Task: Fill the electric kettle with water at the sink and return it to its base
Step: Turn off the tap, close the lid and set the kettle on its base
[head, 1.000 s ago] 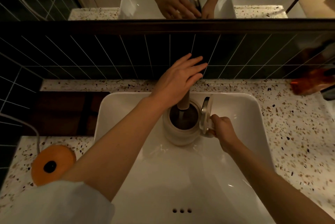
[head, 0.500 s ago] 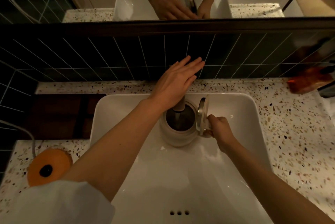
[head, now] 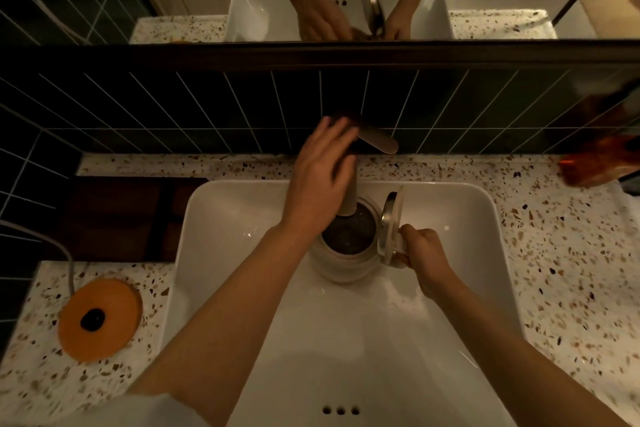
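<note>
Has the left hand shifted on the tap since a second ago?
Yes. The left hand slid left, uncovering the tap lever.

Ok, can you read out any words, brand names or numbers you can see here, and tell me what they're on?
None can be read.
Kettle: no label shows on its pale body or open lid.
Orange base: plain, no marking.
Reddish-brown item at the right edge: too blurred to tell.

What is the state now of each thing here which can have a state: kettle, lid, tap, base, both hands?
kettle: upright in the sink, under the spout
lid: open, standing up
tap lever: under the left hand's fingers; water flow not clear
base: bare, on the counter
left hand: open, on tap
right hand: shut on kettle handle
</note>
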Motion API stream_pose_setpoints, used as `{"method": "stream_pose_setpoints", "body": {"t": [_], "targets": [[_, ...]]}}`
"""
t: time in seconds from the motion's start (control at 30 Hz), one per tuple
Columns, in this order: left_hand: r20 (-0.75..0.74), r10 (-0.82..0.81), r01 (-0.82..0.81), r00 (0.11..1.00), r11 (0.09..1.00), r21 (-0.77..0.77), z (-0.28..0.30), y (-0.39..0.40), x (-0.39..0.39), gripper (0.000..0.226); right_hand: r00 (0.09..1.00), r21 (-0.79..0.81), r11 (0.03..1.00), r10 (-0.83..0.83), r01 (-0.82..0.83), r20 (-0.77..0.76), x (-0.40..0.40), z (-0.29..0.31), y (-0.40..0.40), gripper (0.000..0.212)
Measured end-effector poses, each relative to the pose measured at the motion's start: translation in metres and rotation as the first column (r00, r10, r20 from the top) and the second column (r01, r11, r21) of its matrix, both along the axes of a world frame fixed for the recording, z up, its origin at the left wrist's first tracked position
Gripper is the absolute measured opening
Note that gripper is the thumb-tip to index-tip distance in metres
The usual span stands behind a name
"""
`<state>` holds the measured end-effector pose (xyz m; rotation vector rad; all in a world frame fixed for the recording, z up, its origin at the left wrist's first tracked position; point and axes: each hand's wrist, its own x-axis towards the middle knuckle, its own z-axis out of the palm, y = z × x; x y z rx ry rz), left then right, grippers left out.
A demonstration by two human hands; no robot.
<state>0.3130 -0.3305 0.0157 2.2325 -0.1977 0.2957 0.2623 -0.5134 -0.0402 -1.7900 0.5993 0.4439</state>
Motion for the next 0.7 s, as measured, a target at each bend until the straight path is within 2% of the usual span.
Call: {"method": "stream_pose_setpoints", "body": {"t": [0.03,0.07,0.13,0.2,0.27,0.33,0.4,0.5,0.7], "targets": [[-0.061,0.162,-0.17,0.985,0.975,-0.146,-0.004,0.007,-0.011,0.038,1.0,0.005,1.0,0.008,-0.008,0.003,0.001,0.0,0.0,0.024],[-0.158,0.291,-0.323,0.944,0.911,-0.254,-0.01,0.014,-0.021,0.036,1.0,0.015,1.0,0.015,-0.015,0.0,0.001,-0.002,-0.001,0.023],[-0.404,0.386,-0.529,0.829,0.775,-0.346,-0.021,0.026,-0.041,0.033,0.999,0.023,0.999,0.032,-0.032,-0.009,0.0,-0.003,-0.003,0.025],[-0.649,0.287,-0.631,0.704,0.672,-0.387,-0.032,0.028,-0.059,0.033,0.999,0.051,0.998,0.045,-0.044,-0.019,0.0,-0.005,-0.005,0.029],[-0.784,0.136,-0.7,0.605,0.561,-0.443,-0.043,0.025,-0.071,0.03,0.999,0.085,0.995,0.049,-0.049,-0.004,-0.001,0.0,-0.004,0.028],[-0.81,0.037,-0.739,0.585,0.437,-0.513,-0.054,0.019,-0.076,0.031,0.999,0.145,0.989,0.033,-0.035,0.018,0.0,-0.001,-0.003,0.036],[-0.791,0.018,-0.74,0.611,0.367,-0.563,-0.056,0.012,-0.079,0.031,0.999,0.166,0.986,0.03,-0.034,0.029,-0.003,-0.002,-0.002,0.041],[-0.769,0.025,-0.732,0.638,0.331,-0.596,-0.052,0.006,-0.084,0.037,0.998,0.186,0.982,0.035,-0.042,0.043,-0.01,-0.005,-0.003,0.036],[-0.759,0.034,-0.735,0.65,0.281,-0.617,-0.044,0.009,-0.114,0.03,0.994,0.205,0.973,0.101,-0.108,0.044,-0.033,-0.001,-0.007,0.039]]}}
